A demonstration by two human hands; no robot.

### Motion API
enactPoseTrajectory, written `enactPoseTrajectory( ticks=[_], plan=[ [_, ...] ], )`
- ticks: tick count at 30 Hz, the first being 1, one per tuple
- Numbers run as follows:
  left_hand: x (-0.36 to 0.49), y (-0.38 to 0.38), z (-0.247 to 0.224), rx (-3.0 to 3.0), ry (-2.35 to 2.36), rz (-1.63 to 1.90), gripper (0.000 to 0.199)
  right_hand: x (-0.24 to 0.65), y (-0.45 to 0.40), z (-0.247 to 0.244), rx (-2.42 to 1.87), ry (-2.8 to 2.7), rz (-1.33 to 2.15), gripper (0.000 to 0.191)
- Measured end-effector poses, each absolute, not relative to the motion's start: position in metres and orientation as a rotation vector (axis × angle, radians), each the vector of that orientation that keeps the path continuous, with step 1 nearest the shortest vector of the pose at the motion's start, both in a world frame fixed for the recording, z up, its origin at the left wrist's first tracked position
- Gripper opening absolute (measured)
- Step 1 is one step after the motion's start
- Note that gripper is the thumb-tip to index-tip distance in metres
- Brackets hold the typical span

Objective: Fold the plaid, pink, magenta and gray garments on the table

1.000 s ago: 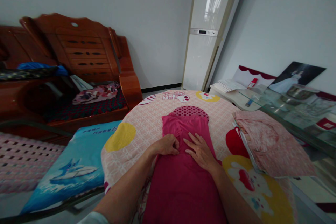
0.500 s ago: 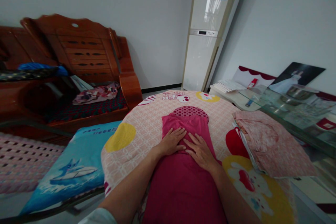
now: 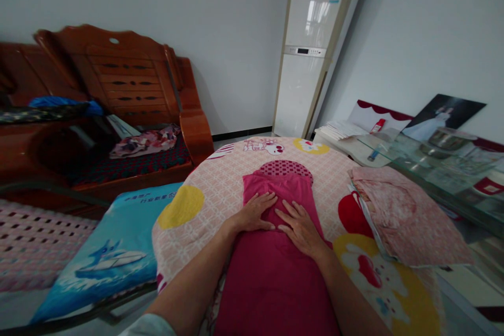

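Note:
A long magenta garment (image 3: 275, 278), which looks like folded trousers, lies lengthwise on the round table's patterned cover (image 3: 220, 184). Its gathered far end shows small wrinkles, and the near end runs out of view at the bottom. My left hand (image 3: 255, 213) rests flat on the left side of the cloth, fingers stretched and pointing right. On the right side, my right hand (image 3: 300, 226) lies palm down with its fingers spread. A small gap of cloth shows between the two hands. Neither hand grips anything.
Folded pink patterned clothes (image 3: 409, 215) lie at the table's right edge, beside a glass-topped stand (image 3: 425, 168) with a metal bowl (image 3: 451, 142). A blue cushion (image 3: 118, 252) is at left, near a wooden sofa (image 3: 129, 79). A tall air conditioner (image 3: 301, 89) stands behind.
My left hand has slid slightly left, so the gap between the hands is a little wider. My right hand and the garment stay almost where they were.

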State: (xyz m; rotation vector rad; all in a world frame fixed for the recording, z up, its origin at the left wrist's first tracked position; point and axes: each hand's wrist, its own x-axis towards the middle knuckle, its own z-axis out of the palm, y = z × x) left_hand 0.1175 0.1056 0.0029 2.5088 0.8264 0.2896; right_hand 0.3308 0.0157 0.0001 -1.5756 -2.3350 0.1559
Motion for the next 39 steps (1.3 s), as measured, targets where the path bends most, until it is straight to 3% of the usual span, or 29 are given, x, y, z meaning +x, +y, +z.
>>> enactPoseTrajectory(
  ticks=[5,10,12,19,24,29,34,39],
  plan=[
    [0.117,0.105,0.005,2.407,0.816,0.459,0.087,0.332,0.016,-0.003,-1.56,-2.287,0.219,0.045],
    [0.111,0.104,0.024,2.112,0.835,0.766,0.028,0.341,0.019,-0.006,-1.43,-2.124,0.353,0.041],
    [0.108,0.102,0.035,2.07,0.828,0.702,0.019,0.346,0.019,0.0,-1.389,-2.027,0.412,0.039],
    [0.107,0.076,0.058,2.316,0.942,0.056,0.02,0.367,-0.004,0.032,-1.585,-2.055,0.64,0.026],
    [0.111,0.063,0.058,2.469,1.074,-0.083,0.028,0.361,-0.023,0.031,-1.615,-2.284,0.4,0.033],
    [0.11,0.061,0.053,2.505,0.999,-0.064,0.02,0.349,-0.021,0.037,-1.747,-2.341,0.408,0.011],
    [0.102,0.051,0.049,2.487,0.936,0.129,0.018,0.351,-0.034,0.03,-1.581,-2.337,0.306,0.014],
    [0.098,0.038,0.04,2.471,0.792,0.337,0.031,0.348,-0.053,0.03,-1.529,-2.382,0.246,0.016]
  ],
)
